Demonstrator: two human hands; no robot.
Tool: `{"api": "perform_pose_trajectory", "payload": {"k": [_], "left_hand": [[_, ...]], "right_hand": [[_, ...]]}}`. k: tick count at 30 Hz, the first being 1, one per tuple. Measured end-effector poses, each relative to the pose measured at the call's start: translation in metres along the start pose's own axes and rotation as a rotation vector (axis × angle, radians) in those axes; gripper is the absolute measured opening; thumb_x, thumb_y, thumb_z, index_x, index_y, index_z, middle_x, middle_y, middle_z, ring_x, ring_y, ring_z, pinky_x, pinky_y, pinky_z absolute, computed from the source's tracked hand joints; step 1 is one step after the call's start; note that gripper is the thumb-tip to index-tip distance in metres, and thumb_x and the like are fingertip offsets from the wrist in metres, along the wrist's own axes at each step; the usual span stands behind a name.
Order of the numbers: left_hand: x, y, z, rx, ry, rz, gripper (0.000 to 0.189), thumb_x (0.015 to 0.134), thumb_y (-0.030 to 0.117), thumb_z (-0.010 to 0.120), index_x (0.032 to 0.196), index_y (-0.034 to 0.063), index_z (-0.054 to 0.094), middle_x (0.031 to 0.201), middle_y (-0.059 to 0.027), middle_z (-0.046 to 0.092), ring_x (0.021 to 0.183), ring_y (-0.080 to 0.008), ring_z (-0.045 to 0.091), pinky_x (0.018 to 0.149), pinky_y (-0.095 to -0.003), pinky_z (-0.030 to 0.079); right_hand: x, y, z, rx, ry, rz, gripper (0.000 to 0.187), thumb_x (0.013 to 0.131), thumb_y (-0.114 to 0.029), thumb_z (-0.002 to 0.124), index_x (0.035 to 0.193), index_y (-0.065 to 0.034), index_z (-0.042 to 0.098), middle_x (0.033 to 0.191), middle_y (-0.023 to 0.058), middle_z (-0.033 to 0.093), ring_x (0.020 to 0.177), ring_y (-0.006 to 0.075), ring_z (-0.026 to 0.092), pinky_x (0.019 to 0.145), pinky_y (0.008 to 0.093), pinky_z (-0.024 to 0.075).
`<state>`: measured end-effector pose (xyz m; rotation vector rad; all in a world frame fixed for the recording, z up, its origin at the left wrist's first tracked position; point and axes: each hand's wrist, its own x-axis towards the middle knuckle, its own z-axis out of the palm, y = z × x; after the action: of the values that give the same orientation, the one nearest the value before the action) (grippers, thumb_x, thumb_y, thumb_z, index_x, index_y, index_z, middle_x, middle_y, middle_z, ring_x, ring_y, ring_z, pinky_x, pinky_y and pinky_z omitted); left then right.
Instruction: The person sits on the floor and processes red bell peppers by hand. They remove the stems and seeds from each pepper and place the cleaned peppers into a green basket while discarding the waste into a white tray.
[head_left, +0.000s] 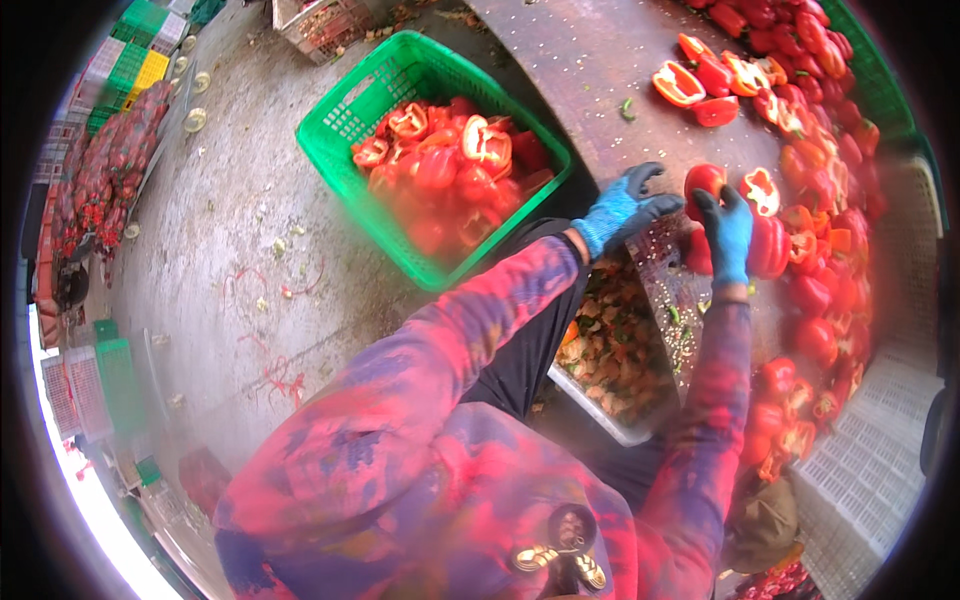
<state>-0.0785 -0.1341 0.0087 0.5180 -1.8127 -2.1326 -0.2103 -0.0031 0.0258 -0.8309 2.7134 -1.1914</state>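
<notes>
My left hand (626, 206), in a blue glove with dark fingers, is over the table edge, its fingers apart and nothing in them. My right hand (726, 232), gloved alike, grips the near side of a red bell pepper (703, 184) with thumb and fingertips. A cut pepper piece (761, 192) lies just right of that pepper, its pale inside facing up. Beneath and beside my right hand are more red peppers (768, 247), partly covered by it. The brown table (570, 82) carries scattered seeds.
A green crate (435, 279) of cut peppers stands left of the table. Pepper halves (679, 84) lie farther back, and a long pepper heap (817, 296) lines the right side. Below the table edge, a tub (628, 435) holds cores and scraps. White crates (862, 450) stand at right.
</notes>
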Motion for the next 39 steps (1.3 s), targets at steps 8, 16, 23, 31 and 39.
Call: {"api": "perform_pose_trajectory", "payload": {"k": [8, 16, 23, 31, 39], "left_hand": [[-0.034, -0.010, 0.023, -1.121, -0.400, -0.386, 0.026, 0.089, 0.023, 0.055, 0.103, 0.0018, 0.060, 0.094, -0.0057, 0.064, 0.084, -0.0126, 0.061, 0.077, -0.0278, 0.050], [-0.064, -0.011, 0.020, -0.910, -0.537, -0.426, 0.030, 0.090, 0.024, 0.053, 0.110, 0.0028, 0.057, 0.104, -0.0086, 0.062, 0.094, -0.0180, 0.059, 0.086, -0.0323, 0.048], [-0.075, -0.003, 0.023, -0.996, -0.538, -0.623, 0.030, 0.085, 0.024, 0.058, 0.104, 0.0017, 0.058, 0.096, -0.0108, 0.064, 0.085, -0.0187, 0.062, 0.077, -0.0316, 0.051], [-0.090, -0.004, 0.021, -0.366, -0.111, -0.257, 0.038, 0.074, 0.027, 0.072, 0.097, -0.0008, 0.060, 0.089, -0.0048, 0.061, 0.076, -0.0125, 0.056, 0.072, -0.0287, 0.049], [-0.071, 0.039, -0.020, 0.545, 0.262, 0.612, 0.057, 0.059, 0.041, 0.082, 0.095, 0.0034, 0.057, 0.086, -0.0136, 0.058, 0.079, -0.0289, 0.059, 0.072, -0.0377, 0.049]], "right_hand": [[-0.109, -0.055, -0.034, 0.885, -0.395, 0.500, 0.028, 0.087, -0.020, 0.058, 0.111, -0.0052, 0.059, 0.080, -0.0029, 0.059, 0.061, 0.0036, 0.051, 0.052, 0.0193, 0.0394], [-0.149, -0.070, -0.040, 0.843, -0.417, 0.325, 0.046, 0.072, -0.002, 0.071, 0.115, -0.0008, 0.056, 0.099, 0.0011, 0.061, 0.085, 0.0100, 0.055, 0.074, 0.0258, 0.0463], [-0.174, -0.090, -0.038, 0.521, -0.217, 0.177, 0.031, 0.068, -0.013, 0.076, 0.090, 0.0006, 0.060, 0.076, 0.0020, 0.058, 0.071, 0.0105, 0.053, 0.064, 0.0287, 0.0452], [-0.197, -0.066, -0.005, -0.040, -0.022, 0.114, 0.035, 0.073, -0.032, 0.073, 0.091, -0.0038, 0.061, 0.075, 0.0149, 0.062, 0.068, 0.0258, 0.062, 0.062, 0.0373, 0.0468], [-0.227, -0.040, -0.009, 0.629, -0.022, 0.602, 0.027, 0.076, -0.022, 0.073, 0.089, -0.0014, 0.062, 0.074, 0.0032, 0.060, 0.066, 0.0094, 0.055, 0.058, 0.0255, 0.0440]]}}
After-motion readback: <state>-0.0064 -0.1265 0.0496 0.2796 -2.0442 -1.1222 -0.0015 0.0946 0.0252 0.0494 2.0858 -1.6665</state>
